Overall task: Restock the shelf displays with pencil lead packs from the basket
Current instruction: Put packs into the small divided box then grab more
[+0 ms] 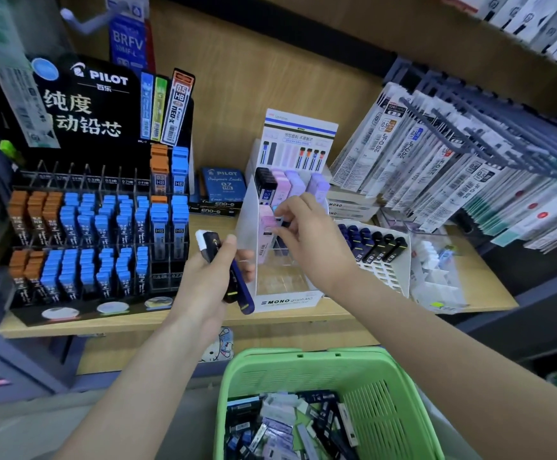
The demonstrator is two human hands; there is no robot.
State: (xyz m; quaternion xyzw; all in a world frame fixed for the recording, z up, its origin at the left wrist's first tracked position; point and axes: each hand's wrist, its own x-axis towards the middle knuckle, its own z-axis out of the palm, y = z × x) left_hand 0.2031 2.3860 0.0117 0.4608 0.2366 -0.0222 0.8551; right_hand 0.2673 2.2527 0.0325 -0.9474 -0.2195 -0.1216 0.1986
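MONO display (288, 302): white box standing mid-shelf, serving as our marker. Its back row is showing four stacks: one black, one pink, two lilac.
Right hand (315, 242): reaching into the MONO display from the right. Thumb and forefinger, the working fingers (282, 212), are pinching the pink pack (266, 227) in the front row.
Left hand (209, 280): hovering just left of the MONO display, fingers curling round a bundle of packs (242, 293). Three ends are showing: one white-capped, one black, one navy.
Basket (303, 358): one, green, sitting below the MONO display. Loose packs (290, 423) are heaping inside, too jumbled to count.
Pilot rack (104, 227): standing left of the MONO display, carrying tiers of orange and blue packs.
White tray (403, 260): sitting just right of the MONO display, holding a row of navy and black packs.
Hanging refills (436, 167): dangling on pegs farther right of the MONO display.
In the way: the right hand is covering the slots behind the pink pack, and the MONO display's white side wall is standing between the left hand and the slots.
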